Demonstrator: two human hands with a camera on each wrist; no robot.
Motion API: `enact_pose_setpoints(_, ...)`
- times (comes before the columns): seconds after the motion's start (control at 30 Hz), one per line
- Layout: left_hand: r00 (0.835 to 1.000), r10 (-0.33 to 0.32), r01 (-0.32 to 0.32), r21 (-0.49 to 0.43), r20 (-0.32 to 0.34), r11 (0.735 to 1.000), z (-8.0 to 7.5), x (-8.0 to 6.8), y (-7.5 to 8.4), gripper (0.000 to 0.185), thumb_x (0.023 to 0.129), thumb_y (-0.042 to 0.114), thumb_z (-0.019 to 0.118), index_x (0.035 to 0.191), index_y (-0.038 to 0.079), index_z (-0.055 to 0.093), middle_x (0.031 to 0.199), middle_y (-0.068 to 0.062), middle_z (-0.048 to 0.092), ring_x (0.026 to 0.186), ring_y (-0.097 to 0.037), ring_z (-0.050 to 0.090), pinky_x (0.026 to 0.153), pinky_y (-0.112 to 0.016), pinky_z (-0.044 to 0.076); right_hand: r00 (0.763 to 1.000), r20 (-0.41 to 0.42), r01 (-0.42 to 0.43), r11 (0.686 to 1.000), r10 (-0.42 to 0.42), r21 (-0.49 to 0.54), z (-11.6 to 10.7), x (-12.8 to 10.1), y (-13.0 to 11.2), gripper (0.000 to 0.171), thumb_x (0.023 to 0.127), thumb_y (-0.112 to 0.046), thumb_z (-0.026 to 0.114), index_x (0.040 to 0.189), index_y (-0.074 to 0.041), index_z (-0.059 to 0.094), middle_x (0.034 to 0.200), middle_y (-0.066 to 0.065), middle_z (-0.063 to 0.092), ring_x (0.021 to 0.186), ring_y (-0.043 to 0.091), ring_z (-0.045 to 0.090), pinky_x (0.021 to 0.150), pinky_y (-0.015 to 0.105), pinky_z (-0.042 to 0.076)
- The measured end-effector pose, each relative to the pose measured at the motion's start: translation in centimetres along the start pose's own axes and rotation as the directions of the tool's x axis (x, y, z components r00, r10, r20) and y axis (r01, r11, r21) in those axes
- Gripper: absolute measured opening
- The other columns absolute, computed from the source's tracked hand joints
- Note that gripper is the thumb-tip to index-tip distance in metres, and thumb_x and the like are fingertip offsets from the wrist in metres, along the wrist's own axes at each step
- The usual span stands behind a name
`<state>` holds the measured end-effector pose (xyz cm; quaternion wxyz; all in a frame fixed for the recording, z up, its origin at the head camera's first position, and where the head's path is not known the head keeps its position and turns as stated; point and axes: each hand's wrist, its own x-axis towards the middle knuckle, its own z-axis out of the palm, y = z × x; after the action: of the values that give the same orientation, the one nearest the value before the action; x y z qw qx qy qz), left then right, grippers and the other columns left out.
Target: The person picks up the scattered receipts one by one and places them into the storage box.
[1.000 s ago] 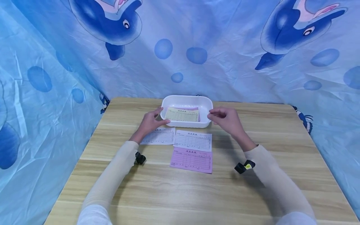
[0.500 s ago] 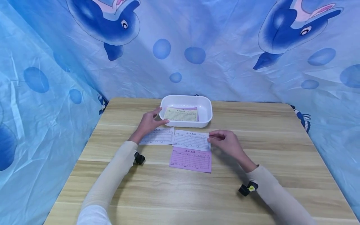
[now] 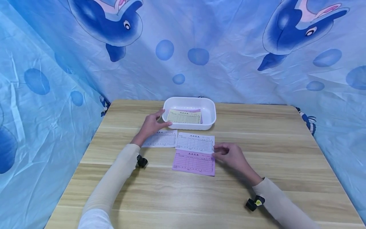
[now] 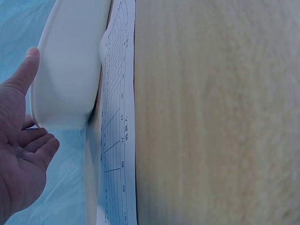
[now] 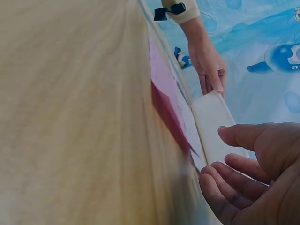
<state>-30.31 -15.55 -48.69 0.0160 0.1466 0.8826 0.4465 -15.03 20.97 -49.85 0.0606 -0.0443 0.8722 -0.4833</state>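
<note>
My left hand (image 3: 151,125) holds the left end of a white plastic tray (image 3: 210,119). Its thumb lies on the front rim and its fingers are at the end, as the left wrist view shows for the tray wall (image 4: 70,65). A yellow receipt slip (image 3: 184,117) lies in the tray over a mostly hidden pink one. My right hand (image 3: 231,156) is beside the right edges of a white receipt slip (image 3: 195,142) and a pink receipt slip (image 3: 193,163). Its fingers are loosely bent, with thumb apart and nothing between them in the right wrist view.
Another white receipt slip (image 3: 163,139) lies left of the first, partly covered by the left hand and wrist. All rest on a wooden table (image 3: 286,136). A blue cloth with dolphins (image 3: 234,79) hangs behind the table and along its sides.
My right hand has come away from the tray's right end and moved toward me, down to the pink slip's upper right corner. The left hand has stayed at the tray.
</note>
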Motion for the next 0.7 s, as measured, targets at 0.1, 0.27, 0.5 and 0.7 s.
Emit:
enact_pose_setpoints(0.1,1.000,-0.001,0.001,-0.001,-0.002,1.000,0.03,0.00,0.01,0.095,0.082,0.049,0.084,0.155,0.005,0.041,0.164,-0.015,0.033,0.148,-0.035,0.037,0.119,-0.048,0.038,1.000,0.003,-0.006,1.000,0.006,0.022,0.13,-0.39,0.23,0.035,0.083,-0.014,0.085,0.115,-0.002,0.074,0.108,0.012,0.076,0.087,0.017,0.075,0.073,0.023,0.061)
enact_pose_setpoints(0.27,1.000,-0.002,0.002,0.002,-0.011,1.000,0.10,-0.01,-0.05,0.094,0.082,0.049,0.084,0.154,0.005,0.042,0.164,-0.014,0.034,0.147,-0.035,0.039,0.118,-0.047,0.039,1.000,0.013,-0.004,0.999,0.004,0.034,0.32,-0.86,0.33,0.036,0.083,-0.012,0.085,0.115,-0.001,0.073,0.106,0.013,0.077,0.083,0.017,0.074,0.071,0.023,0.061)
enact_pose_setpoints(0.5,1.000,-0.002,0.002,-0.004,-0.012,1.000,0.12,0.09,-0.23,0.096,0.082,0.052,0.083,0.155,0.006,0.041,0.164,-0.013,0.033,0.147,-0.034,0.038,0.118,-0.047,0.039,1.000,0.006,0.010,0.999,-0.009,-0.038,0.67,-0.88,0.31,0.039,0.078,-0.015,0.090,0.112,-0.003,0.074,0.099,0.008,0.077,0.075,0.013,0.067,0.064,0.023,0.057)
enact_pose_setpoints(0.7,1.000,-0.005,0.005,0.000,-0.008,1.000,0.12,0.16,-0.22,0.096,0.082,0.052,0.083,0.155,0.006,0.040,0.164,-0.013,0.033,0.148,-0.033,0.037,0.118,-0.047,0.039,1.000,0.006,-0.013,0.995,0.014,-0.094,0.96,-0.86,0.14,0.041,0.076,-0.017,0.091,0.112,-0.005,0.075,0.095,0.003,0.073,0.070,0.013,0.063,0.058,0.022,0.052)
